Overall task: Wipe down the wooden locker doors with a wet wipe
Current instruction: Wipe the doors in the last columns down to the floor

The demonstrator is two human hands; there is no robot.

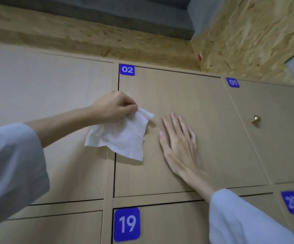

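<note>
Pale blue sleeves [14, 166] filled the lower corners of the view, and both forearms reached up from them toward the locker door marked 02 [204, 106]. This door served as the landmark. At its left edge, a little below the blue 02 label [127, 69], the left hand [114, 107] pinched the wet wipe [120, 136] by its upper corner with curled fingers. The wipe hung down loosely, half unfolded, and it lay partly over door 02 and partly over the frame strip to the left of it. The right hand [179, 138] rested flat on the middle of door 02 with straight fingers and grasped nothing.

To the right of door 02 stood the door with label 01 [232, 82] and a small brass knob [255, 118]. Below door 02 the labels 19 [127, 224] and 20 [292, 202] were visible.

I judged that the task was at an early point or between strokes. The wipe was held by one corner and not pressed flat, so real wiping was not happening. No wet streaks could be seen on any door, so I could not tell which doors were already cleaned. Door 02 and its neighbours probably remained to be wiped.
</note>
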